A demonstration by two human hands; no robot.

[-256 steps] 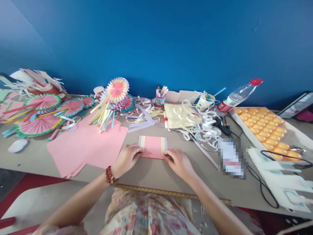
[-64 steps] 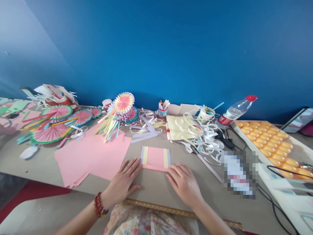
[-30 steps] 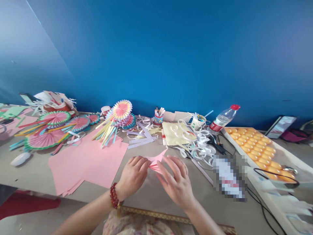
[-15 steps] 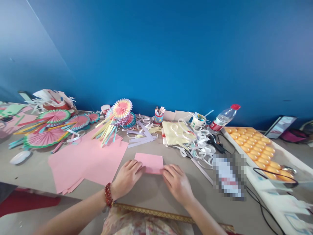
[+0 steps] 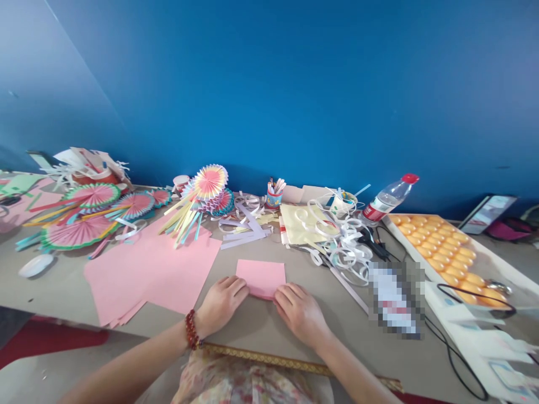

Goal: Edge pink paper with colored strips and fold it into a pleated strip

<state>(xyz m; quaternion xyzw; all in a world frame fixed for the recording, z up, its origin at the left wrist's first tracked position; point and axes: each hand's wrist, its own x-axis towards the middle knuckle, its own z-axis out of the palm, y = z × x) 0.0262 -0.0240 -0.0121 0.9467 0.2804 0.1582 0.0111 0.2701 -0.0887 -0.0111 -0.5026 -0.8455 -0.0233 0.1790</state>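
A folded piece of pink paper (image 5: 261,276) lies flat on the grey table (image 5: 261,328) in front of me. My left hand (image 5: 222,306) grips its near left corner, fingers curled together at the edge. At the near right corner, my right hand (image 5: 301,315) pinches the same paper, the thumb mostly hidden under the fingers. The near edge looks a little raised or thicker, as if folded in layers. Larger pink sheets (image 5: 147,275) lie in a loose stack to the left of my left hand.
Pleated paper fans (image 5: 96,199) and a white computer mouse (image 5: 37,265) are on the left. Behind stand a pen cup (image 5: 274,198) and yellow sheets (image 5: 305,224). To the right are curled white strips (image 5: 349,258), a tilted plastic bottle (image 5: 389,200), black cables and a tray of orange domed pieces (image 5: 438,247).
My right hand has slid slightly left along the paper's near edge, and more of the right end shows. The left hand stays at its corner. The view has shifted a little.
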